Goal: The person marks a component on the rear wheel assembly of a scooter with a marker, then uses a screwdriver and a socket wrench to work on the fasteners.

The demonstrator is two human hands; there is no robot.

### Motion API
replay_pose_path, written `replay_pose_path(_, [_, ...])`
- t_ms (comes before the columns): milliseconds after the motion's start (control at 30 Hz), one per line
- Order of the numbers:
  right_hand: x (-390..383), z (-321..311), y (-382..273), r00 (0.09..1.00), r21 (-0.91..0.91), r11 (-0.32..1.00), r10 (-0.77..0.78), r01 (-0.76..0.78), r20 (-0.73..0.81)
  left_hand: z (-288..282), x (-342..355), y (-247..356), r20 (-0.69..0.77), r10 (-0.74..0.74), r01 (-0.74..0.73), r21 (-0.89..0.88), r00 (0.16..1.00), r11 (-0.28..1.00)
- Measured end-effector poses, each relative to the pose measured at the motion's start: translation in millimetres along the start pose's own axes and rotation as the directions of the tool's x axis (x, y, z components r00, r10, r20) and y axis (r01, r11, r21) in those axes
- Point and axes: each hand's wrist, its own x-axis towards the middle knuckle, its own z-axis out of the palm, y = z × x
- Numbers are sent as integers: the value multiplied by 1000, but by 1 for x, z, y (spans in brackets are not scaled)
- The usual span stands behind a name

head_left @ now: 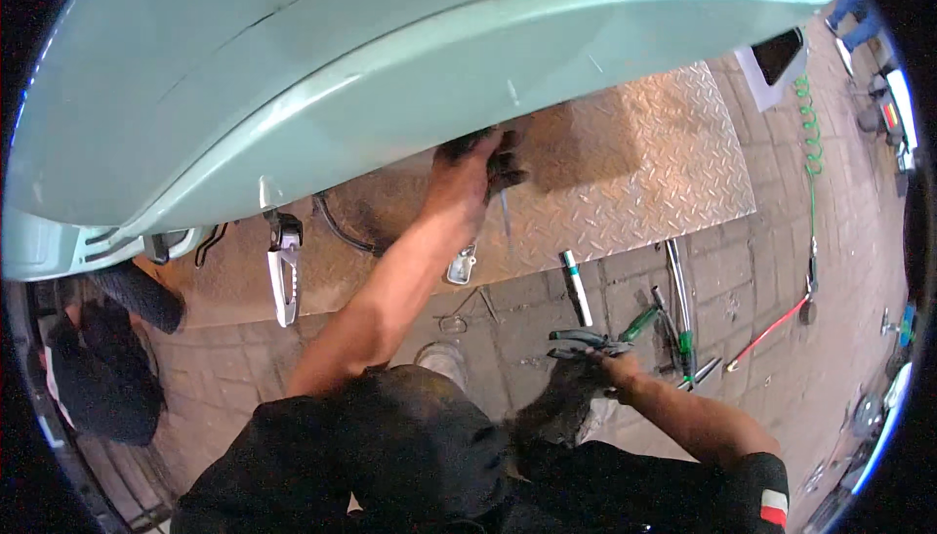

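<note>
My left hand (478, 155) reaches up to the lower edge of a mint-green scooter body panel (410, 95). Its darkened fingers are curled and partly hidden by the panel, so what they grip cannot be made out. A thin rod (506, 214) shows just below them. Lower down, near my knee, my right hand (623, 372) is closed on dark-handled pliers (588, 341). Beneath the panel a silver footrest (283, 278) hangs at the left, and a small metal part (462, 266) lies by my left forearm.
A diamond-plate metal sheet (673, 163) lies under the scooter. On the paving are a white-and-green tube (577, 288), a green-handled tool (680, 309) and bent wire (468, 311). A green coiled hose (808, 134) runs down the right. Another person (102, 373) crouches at left.
</note>
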Motion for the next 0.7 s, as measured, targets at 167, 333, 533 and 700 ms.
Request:
replay_pose_path(167, [-20, 28, -29, 997, 33, 997, -68, 69, -45, -7, 4, -8, -148, -151, 117, -218, 977, 969])
replay_pose_path(333, [-11, 7, -20, 878, -30, 944, -317, 329, -359, 8, 6, -14, -201, -90, 76, -77, 975, 994])
replay_pose_path(533, [-24, 13, -57, 882, -556, 791, -425, 255, -201, -5, 4, -16, -183, -1, 12, 55, 983, 998])
replay_pose_path(700, [-28, 10, -65, 921, -609, 741, -386, 282, -44, -8, 9, -23, -150, 35, -17, 119, 988, 993])
